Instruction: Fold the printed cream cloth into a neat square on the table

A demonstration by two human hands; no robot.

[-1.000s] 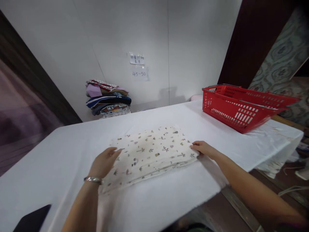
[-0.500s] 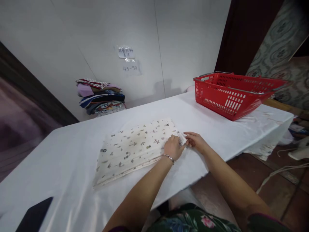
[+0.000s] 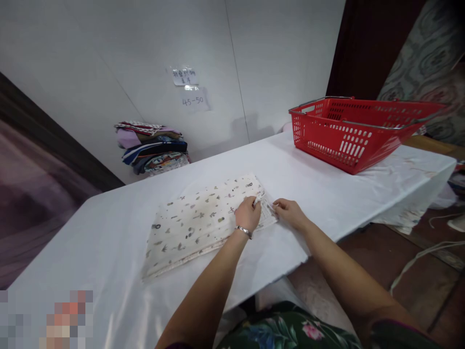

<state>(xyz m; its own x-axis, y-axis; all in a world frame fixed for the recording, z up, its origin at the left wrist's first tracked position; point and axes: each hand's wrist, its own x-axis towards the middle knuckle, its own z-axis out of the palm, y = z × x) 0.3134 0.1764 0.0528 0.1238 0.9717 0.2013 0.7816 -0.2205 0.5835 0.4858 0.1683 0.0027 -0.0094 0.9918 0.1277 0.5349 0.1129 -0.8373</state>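
Note:
A folded cream cloth (image 3: pixel 196 223) with small printed plants and shapes lies flat on the white-covered table in front of me. At its right end my left hand (image 3: pixel 248 213), with a bracelet at the wrist, pinches a bit of the fabric's upper layer. My right hand (image 3: pixel 289 213) is closed on the cloth's right edge, thumb and fingertips together. Between the hands a paler strip of the fabric's underside shows. The fingertips of both hands are partly hidden.
A red plastic basket (image 3: pixel 327 138) with metal handles stands at the table's far right. Several folded fabrics (image 3: pixel 154 148) are stacked against the wall at the back left. Two paper signs (image 3: pixel 194 100) hang on the wall. A pixelated patch covers the lower left corner.
My left hand has moved a little left, drawing back the top layer and baring the paler strip. My right hand stays at the edge. The dark flat object at lower left no longer shows.

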